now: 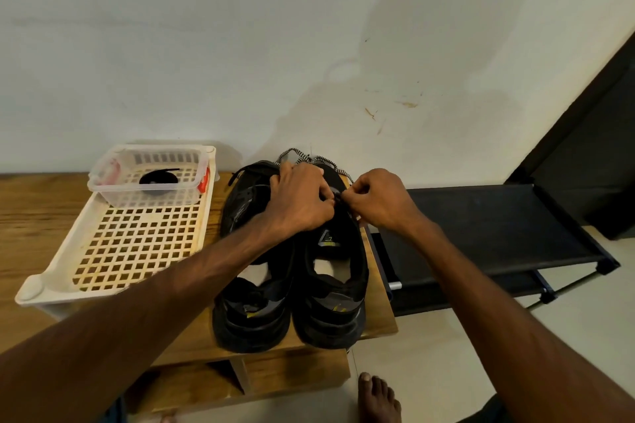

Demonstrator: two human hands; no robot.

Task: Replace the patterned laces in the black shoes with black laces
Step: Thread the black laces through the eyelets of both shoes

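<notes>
Head view. Stained pale wall [206, 45] behind a wooden bench [34, 216]. The pair of black shoes [254, 319] stands on the bench, heels toward the camera, toes at the wall. Patterned laces [298, 155] loop out past the toes of the right-hand shoe [330, 285].

The left hand [302, 199] and right hand [381, 199] meet over that shoe's lacing. Both have curled fingers pinching a strand between them. A speckled bit shows under the right hand.

Left of the shoes is a cream perforated tray [65, 251]. A clear basket [154, 199] on it holds a coiled black lace [158, 179]. A black rack [498, 223] stands to the right, and a bare foot [378, 398] is on the floor.
</notes>
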